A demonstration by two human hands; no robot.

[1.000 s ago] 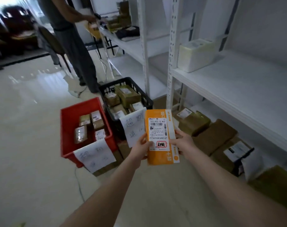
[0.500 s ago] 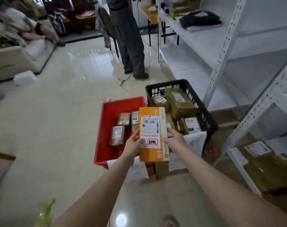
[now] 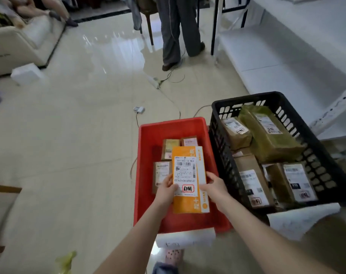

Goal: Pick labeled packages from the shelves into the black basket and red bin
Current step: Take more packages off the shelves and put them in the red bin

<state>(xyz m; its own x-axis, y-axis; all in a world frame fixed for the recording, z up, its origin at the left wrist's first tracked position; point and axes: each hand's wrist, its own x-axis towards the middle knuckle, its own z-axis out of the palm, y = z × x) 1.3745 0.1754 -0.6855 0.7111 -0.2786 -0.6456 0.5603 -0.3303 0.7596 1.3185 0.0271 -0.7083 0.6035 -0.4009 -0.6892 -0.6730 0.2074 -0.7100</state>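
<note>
Orange package (image 3: 186, 171) between left hand (image 3: 166, 189) and right hand (image 3: 215, 186) — over the red bin (image 3: 172, 122).

The floor (image 3: 79, 119) is glossy, reflective tile. The red bin (image 3: 146, 175) is smooth plastic, the black basket (image 3: 326, 175) latticed plastic. The orange package (image 3: 199, 202) looks like smooth card under a white paper label (image 3: 185, 171).

A flat orange package (image 3: 185, 171), white barcode label facing up, is hovering over the red bin (image 3: 146, 175), the left hand (image 3: 166, 189) and right hand (image 3: 215, 186) pinching its long edges. The bin is holding small brown parcels (image 3: 170, 144); the black basket (image 3: 247, 96), just beside it on the right, is carrying larger labeled parcels (image 3: 271, 135).
</note>
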